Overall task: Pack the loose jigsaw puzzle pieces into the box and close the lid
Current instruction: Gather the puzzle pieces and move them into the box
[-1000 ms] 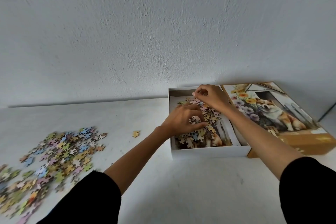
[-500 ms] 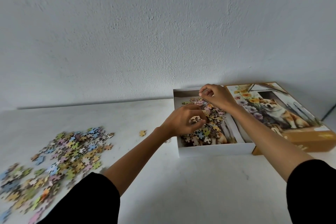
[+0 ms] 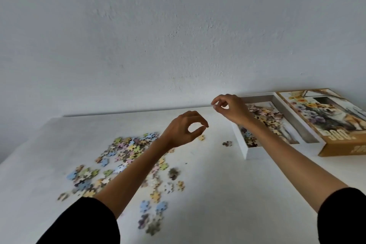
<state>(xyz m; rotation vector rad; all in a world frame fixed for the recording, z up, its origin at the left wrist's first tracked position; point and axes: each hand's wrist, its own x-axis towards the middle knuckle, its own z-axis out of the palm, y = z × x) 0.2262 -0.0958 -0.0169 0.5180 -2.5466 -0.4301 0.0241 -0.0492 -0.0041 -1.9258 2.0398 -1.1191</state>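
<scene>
Jigsaw puzzle pieces (image 3: 126,156), small pastel-coloured card shapes, lie scattered on the white table (image 3: 217,194) at about 8 o'clock from the box, well apart from it. A second batch of pieces already lies inside the open white cardboard box (image 3: 245,152), at 3 o'clock in the head view. Two stray pieces sit between heap and box, one cream (image 3: 201,137), one dark (image 3: 227,143).

Head view: the left hand (image 3: 184,130) hangs above the table near the cream stray, thumb and forefinger curled almost to touching, nothing visible between them. The right hand (image 3: 231,109) hovers at the box's left far corner, fingertips pinched together; whether they hold a piece cannot be told. The lid (image 3: 324,121), printed with a dog and flowers and edged in tan, lies picture-up just beside the box at its 3 o'clock side.

Judged step: return to the heap for another load. Procedure advised:
1. Cup both hands around the heap and draw the pieces together.
2. Lift modest loads; overfilled hands shed pieces.
3. Release low inside the box walls.
4. Collect the strays last, then fit the lid.
</scene>
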